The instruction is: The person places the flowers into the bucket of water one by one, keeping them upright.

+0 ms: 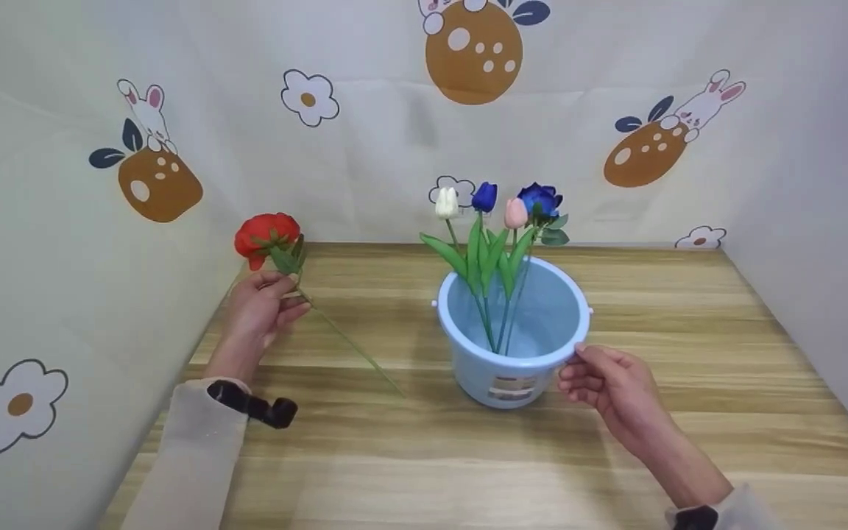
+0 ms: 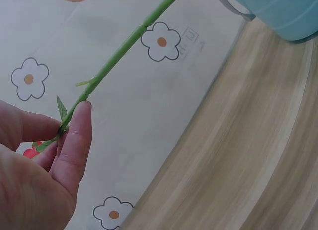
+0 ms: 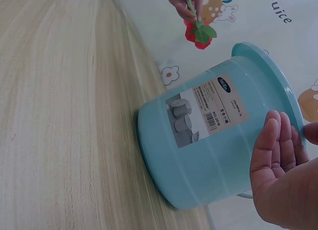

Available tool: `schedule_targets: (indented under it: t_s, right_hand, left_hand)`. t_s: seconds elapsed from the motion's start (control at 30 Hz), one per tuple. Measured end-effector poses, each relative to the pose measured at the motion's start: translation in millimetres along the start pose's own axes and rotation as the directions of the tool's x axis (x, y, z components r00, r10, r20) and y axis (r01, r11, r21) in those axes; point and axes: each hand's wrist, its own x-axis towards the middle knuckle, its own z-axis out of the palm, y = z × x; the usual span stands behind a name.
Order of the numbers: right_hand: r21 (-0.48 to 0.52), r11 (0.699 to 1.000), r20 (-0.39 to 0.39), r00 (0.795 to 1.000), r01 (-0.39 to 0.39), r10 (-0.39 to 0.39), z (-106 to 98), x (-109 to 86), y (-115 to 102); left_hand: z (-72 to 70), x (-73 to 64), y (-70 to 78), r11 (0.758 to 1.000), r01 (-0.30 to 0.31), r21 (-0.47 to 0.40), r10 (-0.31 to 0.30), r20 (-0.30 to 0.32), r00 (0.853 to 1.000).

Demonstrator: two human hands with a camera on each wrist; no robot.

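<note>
In the head view my left hand (image 1: 262,305) pinches a red artificial flower (image 1: 268,237) by its stem, just below the bloom and its leaves. The thin green stem (image 2: 117,56) slants down to the right over the table, its lower end pointing toward the bucket. A light blue plastic bucket (image 1: 516,379) stands upright on the table. My right hand (image 1: 619,390) holds its near right rim, thumb on the edge and the other fingers against the outer wall. Inside lean a white tulip (image 1: 447,204), a blue tulip (image 1: 484,197), a pink tulip (image 1: 515,213) and a blue rose (image 1: 540,200).
The wood-grain table (image 1: 365,456) is enclosed at the back and sides by pale cloth (image 1: 365,169) printed with flowers, rabbits and oranges. A paper label (image 3: 206,111) is stuck on the bucket's outer wall. The bucket's handle (image 2: 233,5) hangs at its side.
</note>
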Motion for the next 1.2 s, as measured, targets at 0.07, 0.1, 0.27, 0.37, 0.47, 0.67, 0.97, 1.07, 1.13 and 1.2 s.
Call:
schedule_targets:
  t_s: [0.07, 0.1, 0.27, 0.37, 0.47, 0.67, 0.97, 1.07, 1.13, 1.2]
  right_hand:
    - [0.001, 1.000, 0.004, 1.000, -0.001, 0.001, -0.7, 0.1, -0.2]
    - [0.002, 1.000, 0.011, 1.000, -0.001, 0.001, -1.1, 0.2, -0.4]
    - [0.006, 1.000, 0.016, 1.000, 0.010, -0.010, -1.2, -0.1, -0.8]
    - [0.008, 1.000, 0.011, 1.000, 0.017, -0.017, -0.2, -0.5, -0.5]
    - [0.009, 1.000, 0.014, 1.000, 0.020, -0.020, -0.5, -0.4, -0.5]
    - [0.007, 1.000, 0.018, 1.000, 0.015, -0.016, -0.9, -0.4, -0.7]
    - [0.006, 1.000, 0.017, 1.000, 0.011, -0.011, -1.3, -0.5, -0.4]
    - [0.004, 1.000, 0.015, 1.000, 0.010, -0.010, -0.7, -0.7, -0.2]
    - [0.006, 1.000, 0.016, 1.000, 0.008, -0.008, -0.7, -0.7, -0.3]
    - [0.007, 1.000, 0.015, 1.000, 0.011, -0.011, -0.6, -0.8, 0.0]
  left_hand:
    - [2.4, -0.1, 1.3, 1.000, -0.003, -0.022, 0.003, 0.006, 1.000]
    - [3.5, -0.1, 2.0, 0.999, -0.005, -0.032, 0.005, 0.010, 1.000]
    - [9.6, -0.5, 4.8, 0.998, -0.004, -0.055, 0.005, 0.024, 1.000]
    - [12.5, -0.3, 5.2, 0.999, 0.000, -0.053, 0.002, 0.024, 1.000]
    - [15.0, -0.2, 5.3, 0.998, 0.006, -0.060, -0.004, 0.026, 1.000]
    - [19.5, -0.3, 6.6, 0.998, 0.017, -0.066, -0.015, 0.022, 1.000]
    - [25.1, 0.4, 6.4, 0.992, 0.026, -0.123, -0.022, 0.029, 0.999]
    - [27.3, -0.3, 6.1, 0.990, 0.016, -0.140, -0.012, 0.030, 0.999]
    - [28.8, -0.6, 6.3, 0.989, 0.008, -0.148, -0.004, 0.029, 1.000]
    - [30.1, -0.2, 6.2, 0.988, 0.001, -0.155, 0.004, 0.029, 1.000]
